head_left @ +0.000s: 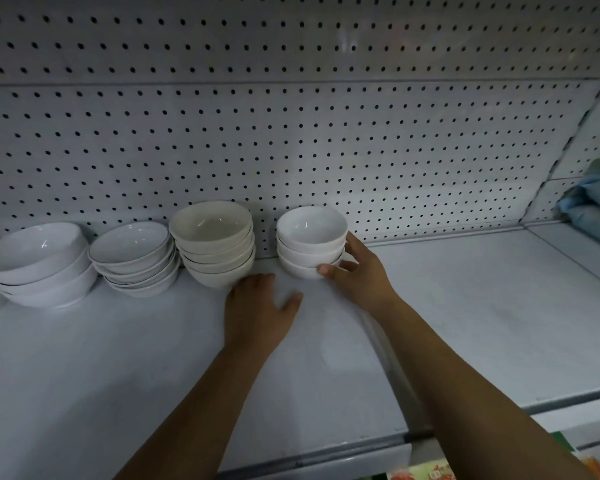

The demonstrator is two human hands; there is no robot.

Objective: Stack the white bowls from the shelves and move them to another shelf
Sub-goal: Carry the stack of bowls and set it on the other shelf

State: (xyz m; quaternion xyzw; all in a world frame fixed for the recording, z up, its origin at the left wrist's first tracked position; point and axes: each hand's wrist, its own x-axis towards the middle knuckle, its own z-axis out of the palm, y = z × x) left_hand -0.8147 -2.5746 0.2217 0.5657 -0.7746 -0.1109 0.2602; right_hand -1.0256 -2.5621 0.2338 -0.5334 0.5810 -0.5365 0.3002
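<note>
A stack of three small white bowls (310,240) stands on the white shelf (465,306) near the pegboard back. My right hand (355,275) wraps around its right side, thumb on the lowest bowl's front. To the left stands a taller stack of cream bowls (213,242). My left hand (257,310) lies flat on the shelf, fingers apart, its fingertips at the base of the cream stack, holding nothing.
Further left are a stack of shallow dark-rimmed dishes (134,258) and a stack of large white bowls (39,263). The white pegboard (291,133) backs the shelf. Blue-green packages (596,202) sit at the far right. A seam divides the shelf right of my right arm.
</note>
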